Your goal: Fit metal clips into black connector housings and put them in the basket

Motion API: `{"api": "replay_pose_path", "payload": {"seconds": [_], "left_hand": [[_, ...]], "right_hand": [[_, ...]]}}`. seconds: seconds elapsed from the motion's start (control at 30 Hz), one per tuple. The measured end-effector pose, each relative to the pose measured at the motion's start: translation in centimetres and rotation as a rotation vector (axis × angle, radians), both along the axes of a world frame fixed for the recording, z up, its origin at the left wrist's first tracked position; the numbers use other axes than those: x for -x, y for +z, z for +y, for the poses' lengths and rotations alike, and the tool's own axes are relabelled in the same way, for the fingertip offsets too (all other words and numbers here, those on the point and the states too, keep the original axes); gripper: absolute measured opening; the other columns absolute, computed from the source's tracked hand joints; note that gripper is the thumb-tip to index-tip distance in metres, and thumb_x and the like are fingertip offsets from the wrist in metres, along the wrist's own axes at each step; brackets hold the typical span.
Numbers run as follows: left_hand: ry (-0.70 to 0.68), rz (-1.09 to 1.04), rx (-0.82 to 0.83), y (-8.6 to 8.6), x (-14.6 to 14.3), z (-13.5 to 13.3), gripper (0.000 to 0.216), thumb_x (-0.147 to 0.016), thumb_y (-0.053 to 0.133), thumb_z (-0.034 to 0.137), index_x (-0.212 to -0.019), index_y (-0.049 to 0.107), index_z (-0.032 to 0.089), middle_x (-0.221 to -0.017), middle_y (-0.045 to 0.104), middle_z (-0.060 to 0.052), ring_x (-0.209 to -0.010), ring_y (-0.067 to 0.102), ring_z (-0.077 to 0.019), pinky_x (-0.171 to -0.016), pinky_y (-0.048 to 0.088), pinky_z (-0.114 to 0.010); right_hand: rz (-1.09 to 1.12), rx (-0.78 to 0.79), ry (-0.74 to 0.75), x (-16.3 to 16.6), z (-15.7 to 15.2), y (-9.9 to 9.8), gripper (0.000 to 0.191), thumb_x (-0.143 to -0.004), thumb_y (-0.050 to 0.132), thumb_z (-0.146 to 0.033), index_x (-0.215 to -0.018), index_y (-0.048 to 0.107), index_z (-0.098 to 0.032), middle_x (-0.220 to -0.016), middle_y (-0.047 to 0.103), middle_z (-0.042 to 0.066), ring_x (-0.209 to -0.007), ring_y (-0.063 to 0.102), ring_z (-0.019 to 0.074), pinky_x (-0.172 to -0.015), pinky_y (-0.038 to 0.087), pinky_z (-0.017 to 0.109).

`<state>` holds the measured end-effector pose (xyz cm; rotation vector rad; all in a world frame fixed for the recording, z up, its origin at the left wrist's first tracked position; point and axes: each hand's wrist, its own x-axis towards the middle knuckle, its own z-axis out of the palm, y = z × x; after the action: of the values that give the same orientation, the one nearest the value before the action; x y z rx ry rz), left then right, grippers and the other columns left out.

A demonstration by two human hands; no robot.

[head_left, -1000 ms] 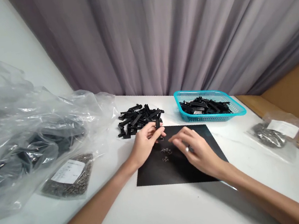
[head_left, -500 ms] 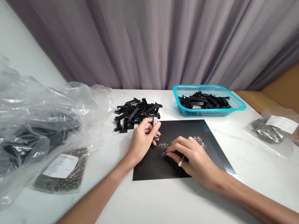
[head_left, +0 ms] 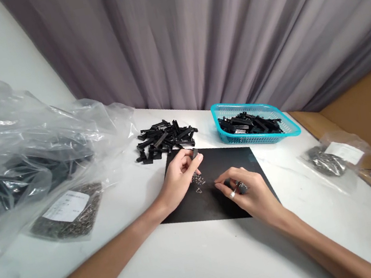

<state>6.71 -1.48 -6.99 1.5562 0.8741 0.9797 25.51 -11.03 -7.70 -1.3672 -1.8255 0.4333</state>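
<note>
My left hand (head_left: pixel 179 178) is closed around a narrow black plastic piece (head_left: pixel 194 153), pinched upright between thumb and fingers above a black sheet (head_left: pixel 221 161). Just below its fingers lies a small heap of tiny bent metal pieces (head_left: pixel 198 180) on the sheet. My right hand (head_left: pixel 247 192) is closed too, with a thin tool with a white end (head_left: pixel 232 194) tucked in it. Its thumb and index fingertips meet near the sheet; whether a tiny metal piece is between them is too small to tell. More metal pieces (head_left: pixel 241 187) show behind the right fingers.
Behind the sheet lies a pile of black plastic pieces (head_left: pixel 164 138). A blue basket (head_left: pixel 259 137) at back right holds more. Labelled bags of metal pieces lie left (head_left: pixel 68 215) and right (head_left: pixel 331 162). A large clear plastic bag (head_left: pixel 28 132) covers the far left.
My right hand has moved right, away from the small metal heap below my left hand. The left hand keeps its piece, which has turned from a pale, shiny look to black.
</note>
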Motion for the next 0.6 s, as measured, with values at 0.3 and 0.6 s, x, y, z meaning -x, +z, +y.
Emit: {"api": "replay_pose_path", "payload": {"seconds": [0.3,0.6], "left_hand": [[-0.214,-0.047,0.06,0.5,-0.2,-0.5,0.031,-0.1,0.059,0.048,-0.117,0.065,0.023,-0.111,0.069,-0.005,-0.103,0.067,-0.0198,-0.074,0.057,-0.025],[-0.298,-0.059,0.097,0.4,-0.3,-1.2,0.027,-0.104,0.051,0.049,-0.119,0.06,0.028,-0.131,0.063,-0.005,-0.121,0.063,-0.0196,-0.105,0.051,-0.034]], "right_hand": [[0.055,-0.052,-0.042,-0.5,0.3,0.4,0.012,-0.1,0.059,-0.02,-0.097,0.071,-0.021,-0.078,0.062,0.001,-0.067,0.055,0.0149,-0.067,0.044,0.031],[0.046,-0.131,-0.076,-1.4,0.7,0.8,0.011,-0.1,0.061,-0.021,-0.098,0.072,-0.021,-0.091,0.071,0.006,-0.071,0.061,0.0166,-0.065,0.05,0.031]]}}
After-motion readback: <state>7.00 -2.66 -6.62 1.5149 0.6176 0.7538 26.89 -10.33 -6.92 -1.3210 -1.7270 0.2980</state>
